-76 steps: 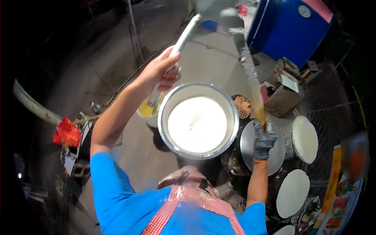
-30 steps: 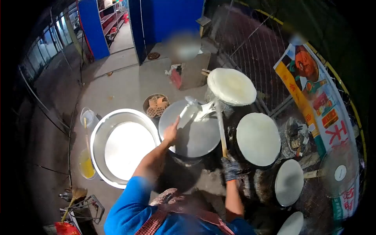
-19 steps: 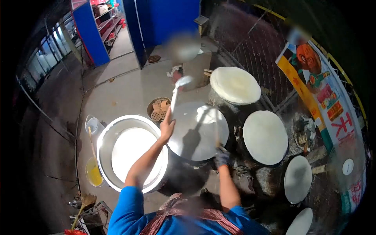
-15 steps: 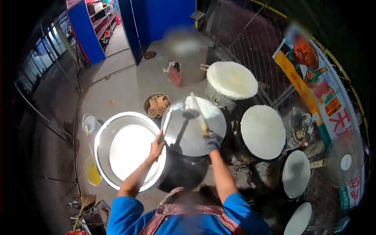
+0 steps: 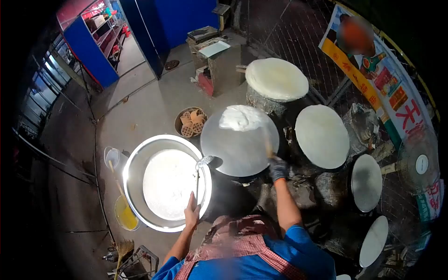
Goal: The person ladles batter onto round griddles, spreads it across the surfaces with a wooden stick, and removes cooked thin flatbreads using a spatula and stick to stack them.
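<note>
My left hand (image 5: pixel 192 213) is closed round the handle of a metal ladle (image 5: pixel 204 162), its bowl over the right rim of a big metal basin (image 5: pixel 132 196). White batter (image 5: pixel 170 186) fills the basin's lower part. My right hand (image 5: pixel 278 168), in a dark glove, grips a wooden-handled spreader (image 5: pixel 269 146); motion blurs its far end over the round griddle (image 5: pixel 233 151). A thick white mound of batter (image 5: pixel 241 117) lies on the griddle's far side.
Round griddles covered with pale sheets (image 5: pixel 322 136) stand to the right and far right. A pan of perforated bricks (image 5: pixel 191 122) sits beyond the basin. At left are a white bucket (image 5: pixel 113 156) and a tub of yellow liquid (image 5: pixel 126 216). A wire fence carries a banner (image 5: pixel 373 84).
The ladle has moved from over the griddle back to the basin's rim. White batter now sits in a mound on the griddle. My right hand has shifted right with the spreader.
</note>
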Motion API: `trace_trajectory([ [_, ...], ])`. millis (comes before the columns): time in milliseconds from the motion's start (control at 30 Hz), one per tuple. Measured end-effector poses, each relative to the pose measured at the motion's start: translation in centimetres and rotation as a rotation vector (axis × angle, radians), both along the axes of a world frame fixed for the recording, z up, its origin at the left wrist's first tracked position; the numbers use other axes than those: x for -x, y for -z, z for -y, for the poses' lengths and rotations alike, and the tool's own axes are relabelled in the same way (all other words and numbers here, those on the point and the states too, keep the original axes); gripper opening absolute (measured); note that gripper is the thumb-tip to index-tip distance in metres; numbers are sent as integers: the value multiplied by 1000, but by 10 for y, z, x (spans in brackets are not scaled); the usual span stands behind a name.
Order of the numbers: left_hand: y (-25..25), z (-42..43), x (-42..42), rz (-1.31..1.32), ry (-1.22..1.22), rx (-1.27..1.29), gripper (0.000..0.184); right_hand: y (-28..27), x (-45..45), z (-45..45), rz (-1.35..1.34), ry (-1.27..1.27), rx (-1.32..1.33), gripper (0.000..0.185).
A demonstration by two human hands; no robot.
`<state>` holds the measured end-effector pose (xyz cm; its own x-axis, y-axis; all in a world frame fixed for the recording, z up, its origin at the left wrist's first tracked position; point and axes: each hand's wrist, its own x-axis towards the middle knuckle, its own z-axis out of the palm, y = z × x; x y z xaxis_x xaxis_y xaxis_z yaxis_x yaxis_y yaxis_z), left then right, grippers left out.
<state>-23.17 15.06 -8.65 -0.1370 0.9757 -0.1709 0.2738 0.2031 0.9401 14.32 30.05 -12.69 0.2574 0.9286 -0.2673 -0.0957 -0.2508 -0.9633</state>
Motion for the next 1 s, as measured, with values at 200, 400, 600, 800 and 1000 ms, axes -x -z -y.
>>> trace_trajectory([
  [200,-11,-1,-13,-6,-10,31,64,12,23,-27,580,-271,-88,27],
  [400,-20,2,-31,-5,-111,62,62,28,0,-30,-257,-200,124,18],
  [600,-23,26,-32,3,-227,224,62,-5,-50,-51,-217,-225,87,21],
  [800,-34,48,-55,220,-451,312,61,38,-30,-59,627,-784,-431,17],
  [1000,-22,67,-61,327,-599,266,63,-10,-84,-99,-268,-272,250,16],
])
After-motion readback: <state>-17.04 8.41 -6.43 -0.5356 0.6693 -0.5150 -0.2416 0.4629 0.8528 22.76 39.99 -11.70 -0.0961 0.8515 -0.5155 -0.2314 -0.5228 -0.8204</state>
